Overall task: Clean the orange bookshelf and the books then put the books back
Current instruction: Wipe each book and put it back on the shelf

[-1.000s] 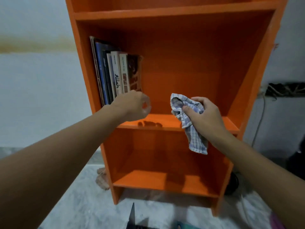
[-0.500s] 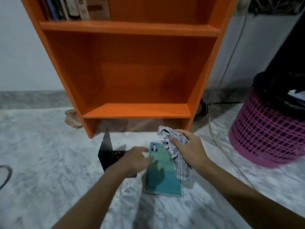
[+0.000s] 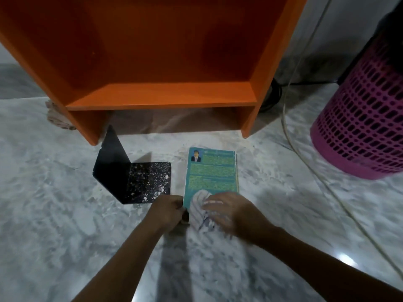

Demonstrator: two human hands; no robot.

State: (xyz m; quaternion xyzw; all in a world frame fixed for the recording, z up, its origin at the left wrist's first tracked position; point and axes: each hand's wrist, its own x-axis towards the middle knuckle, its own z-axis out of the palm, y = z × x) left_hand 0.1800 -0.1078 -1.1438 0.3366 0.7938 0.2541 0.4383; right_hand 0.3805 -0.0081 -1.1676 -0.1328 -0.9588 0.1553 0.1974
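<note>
A teal book [image 3: 211, 171] lies flat on the marble floor, back cover up, in front of the orange bookshelf [image 3: 161, 97]. My left hand [image 3: 166, 209] pinches the book's near left corner. My right hand [image 3: 231, 209] presses a checked cloth [image 3: 201, 209] onto the near end of the cover; the cloth is blurred. Only the shelf's lowest compartment is in view, and it holds nothing.
A black L-shaped bookend [image 3: 130, 177] stands on the floor left of the book. A pink mesh basket [image 3: 359, 118] sits at the right, with a pale cable [image 3: 305, 158] running across the floor beside it. A crumpled rag [image 3: 56, 118] lies by the shelf's left foot.
The view dropped from the shelf's book row to the floor. Both hands came down to the teal book; the left now grips its corner and the right has the cloth on the cover.
</note>
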